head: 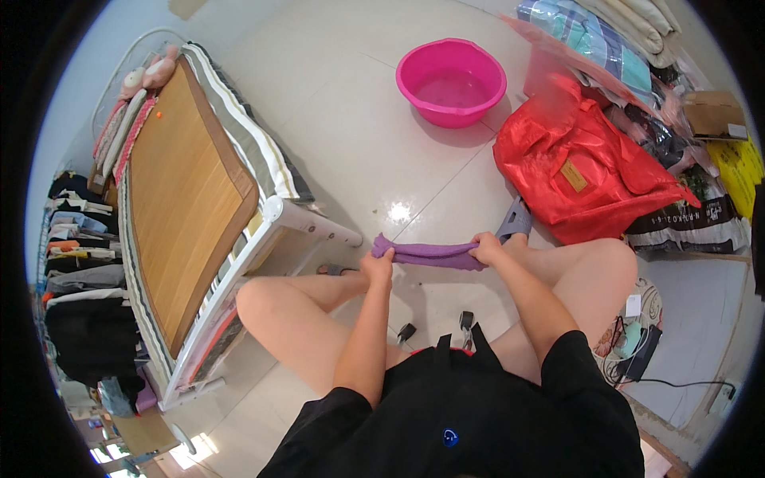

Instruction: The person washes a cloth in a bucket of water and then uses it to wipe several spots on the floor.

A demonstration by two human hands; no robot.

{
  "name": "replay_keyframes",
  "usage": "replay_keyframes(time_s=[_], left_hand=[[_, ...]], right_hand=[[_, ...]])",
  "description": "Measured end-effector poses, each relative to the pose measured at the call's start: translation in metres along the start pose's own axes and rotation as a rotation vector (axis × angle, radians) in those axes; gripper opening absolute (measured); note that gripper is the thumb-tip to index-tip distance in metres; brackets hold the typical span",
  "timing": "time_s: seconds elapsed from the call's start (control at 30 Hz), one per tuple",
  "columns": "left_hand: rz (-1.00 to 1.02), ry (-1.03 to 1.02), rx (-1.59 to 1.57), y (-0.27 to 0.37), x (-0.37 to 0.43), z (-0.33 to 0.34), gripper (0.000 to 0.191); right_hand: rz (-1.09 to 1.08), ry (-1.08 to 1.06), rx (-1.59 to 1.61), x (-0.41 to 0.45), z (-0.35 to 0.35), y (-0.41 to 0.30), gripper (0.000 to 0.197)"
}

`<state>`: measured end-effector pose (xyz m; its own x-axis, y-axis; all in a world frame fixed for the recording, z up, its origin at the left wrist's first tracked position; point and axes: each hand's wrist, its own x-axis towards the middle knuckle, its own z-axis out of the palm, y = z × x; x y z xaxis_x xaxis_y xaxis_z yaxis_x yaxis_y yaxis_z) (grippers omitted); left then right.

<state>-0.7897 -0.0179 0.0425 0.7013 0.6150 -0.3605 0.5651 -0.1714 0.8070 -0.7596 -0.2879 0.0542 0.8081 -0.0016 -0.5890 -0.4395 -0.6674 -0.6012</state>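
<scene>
A folded purple cloth [435, 254] is stretched level between my two hands, in front of my knees and above the tiled floor. My left hand [378, 267] grips its left end, with a short crumpled corner poking out past the fingers. At the other end my right hand [487, 248] is closed on the cloth. Farther off, a bright pink plastic basin [452, 83] stands on the floor, and what looks like shallow water covers its bottom.
On my left is a white-framed bed [272, 209] with a wooden board [185, 197] on it; hanging clothes [89, 287] are beyond. A red bag [574, 161] and bundled bedding [588, 45] crowd the right side. A power strip [643, 352] with cables lies by my right knee.
</scene>
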Motion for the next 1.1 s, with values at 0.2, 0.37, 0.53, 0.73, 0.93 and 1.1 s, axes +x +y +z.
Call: replay_keyframes(time_s=[0.2, 0.37, 0.53, 0.73, 0.93, 1.1], left_hand=[[0.057, 0.000, 0.232, 0.027, 0.026, 0.053, 0.031], [0.000, -0.017, 0.560, 0.031, 0.068, 0.122, 0.044], [0.753, -0.575, 0.916, 0.000, 0.067, 0.184, 0.050], [0.813, -0.565, 0.932, -0.026, 0.064, 0.197, 0.052], [0.822, -0.511, 0.783, -0.025, 0.066, 0.199, 0.053], [0.633, -0.492, 0.670, -0.029, 0.055, 0.199, 0.047]], right_hand=[[0.042, -0.036, -0.520, 0.064, -0.039, -0.012, 0.029], [0.201, 0.316, -0.340, 0.128, -0.038, -0.014, 0.044], [0.345, 0.335, -0.043, 0.187, 0.042, 0.039, 0.068], [0.393, 0.626, -0.144, 0.250, 0.066, 0.010, 0.071], [0.016, 0.619, -0.387, 0.319, 0.059, -0.029, 0.065], [-0.590, 0.379, -0.642, 0.323, 0.116, -0.098, 0.059]])
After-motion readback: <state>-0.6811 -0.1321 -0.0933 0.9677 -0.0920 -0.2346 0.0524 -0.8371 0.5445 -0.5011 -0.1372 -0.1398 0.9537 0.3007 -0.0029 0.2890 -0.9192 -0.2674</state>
